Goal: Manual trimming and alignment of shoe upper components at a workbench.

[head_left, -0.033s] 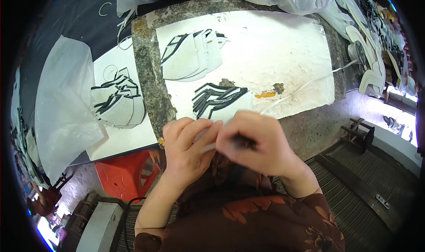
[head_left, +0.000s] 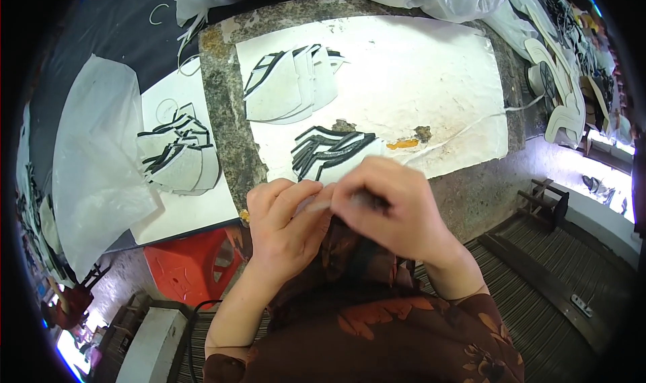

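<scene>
one thin pale strip [head_left: 318, 206] is pinched in the left hand [head_left: 282, 230] just nearside of the white rectangular sheet [head_left: 431, 70], seemingly steadied for the curled right hand [head_left: 397, 211], whose contents i cannot tell.

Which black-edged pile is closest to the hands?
The lower pile on the big white sheet, just beyond the left hand and right hand; the upper pile and far-left pile lie farther.

Thin pale strip [head_left: 319, 206], blurred, partly hidden; slopes slightly up to the right. Held between left hand [head_left: 286, 225] and right hand [head_left: 393, 211], by the tabletop's [head_left: 225, 104] near edge, left of middle.
</scene>
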